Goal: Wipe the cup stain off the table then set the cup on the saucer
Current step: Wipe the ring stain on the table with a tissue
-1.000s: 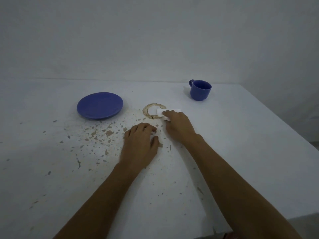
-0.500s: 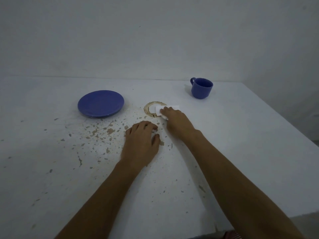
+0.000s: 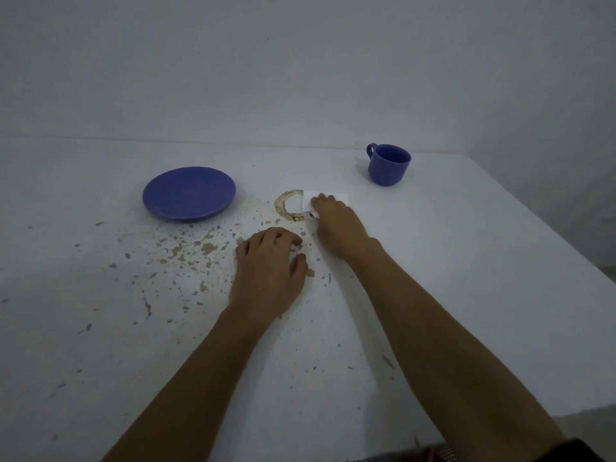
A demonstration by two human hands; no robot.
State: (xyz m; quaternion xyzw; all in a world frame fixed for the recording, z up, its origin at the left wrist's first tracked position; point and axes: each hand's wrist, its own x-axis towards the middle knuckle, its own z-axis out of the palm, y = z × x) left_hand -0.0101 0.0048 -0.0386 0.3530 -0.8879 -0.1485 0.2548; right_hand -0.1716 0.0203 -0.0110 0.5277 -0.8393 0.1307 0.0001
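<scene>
A brown ring-shaped cup stain (image 3: 286,206) marks the white table (image 3: 466,268) near its middle. My right hand (image 3: 336,225) presses a white tissue (image 3: 333,197) flat over the stain's right side, so only the left arc shows. My left hand (image 3: 268,271) rests palm down on the table just in front of the stain, fingers curled, holding nothing. A blue cup (image 3: 388,164) stands upright at the back right, handle to the left. A blue saucer (image 3: 189,193) lies bare at the back left.
Brown specks and chipped patches (image 3: 186,251) are scattered over the table between the saucer and my left hand. The table's right edge slants away at the far right, its front edge runs along the bottom right. A plain wall rises behind.
My right hand with the tissue has shifted slightly right across the stain's right side. My left hand has stayed put.
</scene>
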